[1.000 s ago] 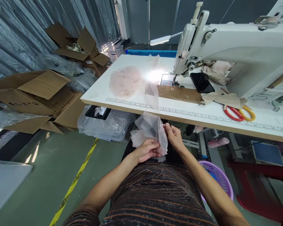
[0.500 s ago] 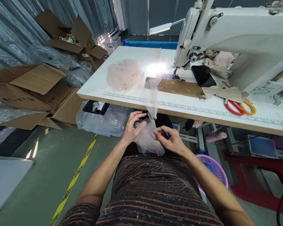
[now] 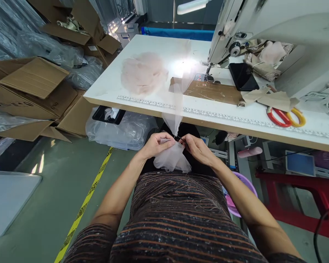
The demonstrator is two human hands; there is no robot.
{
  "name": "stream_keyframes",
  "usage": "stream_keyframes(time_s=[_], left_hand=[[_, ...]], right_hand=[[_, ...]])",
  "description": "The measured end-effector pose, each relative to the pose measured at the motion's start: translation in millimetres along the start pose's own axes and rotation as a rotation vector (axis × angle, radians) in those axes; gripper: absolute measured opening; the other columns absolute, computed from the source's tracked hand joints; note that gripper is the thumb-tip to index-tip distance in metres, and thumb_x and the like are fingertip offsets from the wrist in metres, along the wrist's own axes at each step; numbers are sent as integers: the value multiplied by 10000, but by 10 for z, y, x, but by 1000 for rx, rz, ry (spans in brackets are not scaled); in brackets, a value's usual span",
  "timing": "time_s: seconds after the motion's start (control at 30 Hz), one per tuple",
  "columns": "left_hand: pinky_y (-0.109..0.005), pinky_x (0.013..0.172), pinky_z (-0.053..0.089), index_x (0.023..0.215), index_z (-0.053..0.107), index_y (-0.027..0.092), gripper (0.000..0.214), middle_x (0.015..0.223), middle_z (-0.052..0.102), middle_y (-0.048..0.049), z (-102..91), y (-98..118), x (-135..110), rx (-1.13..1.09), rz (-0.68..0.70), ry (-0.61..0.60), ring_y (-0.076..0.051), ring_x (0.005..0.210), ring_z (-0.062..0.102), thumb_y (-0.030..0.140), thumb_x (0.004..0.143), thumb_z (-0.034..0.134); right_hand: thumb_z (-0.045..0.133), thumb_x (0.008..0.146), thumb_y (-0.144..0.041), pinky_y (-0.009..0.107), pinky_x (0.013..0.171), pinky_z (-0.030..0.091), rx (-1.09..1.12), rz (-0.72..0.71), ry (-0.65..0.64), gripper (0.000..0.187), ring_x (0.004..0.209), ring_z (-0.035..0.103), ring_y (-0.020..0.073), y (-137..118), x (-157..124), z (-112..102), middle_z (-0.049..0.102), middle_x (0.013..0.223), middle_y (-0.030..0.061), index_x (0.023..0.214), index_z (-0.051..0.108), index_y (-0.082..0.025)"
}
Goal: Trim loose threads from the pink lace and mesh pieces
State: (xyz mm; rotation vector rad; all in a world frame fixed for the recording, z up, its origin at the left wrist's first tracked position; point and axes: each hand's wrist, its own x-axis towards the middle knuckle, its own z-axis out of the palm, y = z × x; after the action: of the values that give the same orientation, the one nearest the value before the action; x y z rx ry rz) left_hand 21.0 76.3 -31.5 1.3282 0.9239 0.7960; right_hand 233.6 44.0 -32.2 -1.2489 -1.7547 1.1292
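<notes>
A strip of sheer pale pink fabric (image 3: 178, 104) hangs over the front edge of the table and narrows to a gathered point between my hands. Below that point, more of it spreads in a loose bunch over my lap. My left hand (image 3: 159, 144) is closed, pinching the sheer fabric between thumb and fingers. Just to its right, my right hand (image 3: 196, 148) is closed around small dark thread snips (image 3: 180, 138). Their thin tip points left at the gathered spot; most of the tool is hidden by my fingers.
On the white table (image 3: 98, 87) lie a round heap of pink fabric (image 3: 144, 73), a black phone (image 3: 243, 76) and red-and-yellow scissors (image 3: 286, 117). A sewing machine (image 3: 263, 29) stands at right. Cardboard boxes (image 3: 30, 91) are at left, a purple basket (image 3: 246, 182) below.
My left hand has gone from spread fingers to a pinch on the fabric. My right hand has moved up, bringing the snips to the gathered point. The view has tilted down slightly.
</notes>
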Motion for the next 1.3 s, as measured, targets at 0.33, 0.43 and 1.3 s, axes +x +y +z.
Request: stream_keyframes(time_s=[0.33, 0.43, 1.3], left_hand=[[-223, 644, 495, 795, 792, 153, 263, 770, 748, -63, -38, 5, -7, 28, 52, 12, -165, 731, 661, 413, 760, 794], [-214, 595, 475, 785, 781, 151, 271, 770, 738, -62, -35, -2, -13, 5, 29, 41, -147, 676, 628, 419, 752, 793], [-345, 906, 521, 976, 785, 190, 266, 988, 749, -89, -30, -221, 31, 310, 122, 64, -235, 948, 683, 377, 790, 745]], right_hand=[[331, 968, -723, 269, 573, 321, -71, -96, -37, 620, 575, 411, 121, -17, 217, 97, 483, 612, -20, 701, 536, -202], [324, 974, -718, 275, 578, 331, -68, -50, -9, 619, 568, 420, 129, 11, 193, 108, 486, 602, -20, 760, 583, -197], [687, 830, -581, 243, 514, 318, -34, 40, -156, 413, 533, 383, 92, 169, -96, 169, 526, 622, -48, 750, 541, -204]])
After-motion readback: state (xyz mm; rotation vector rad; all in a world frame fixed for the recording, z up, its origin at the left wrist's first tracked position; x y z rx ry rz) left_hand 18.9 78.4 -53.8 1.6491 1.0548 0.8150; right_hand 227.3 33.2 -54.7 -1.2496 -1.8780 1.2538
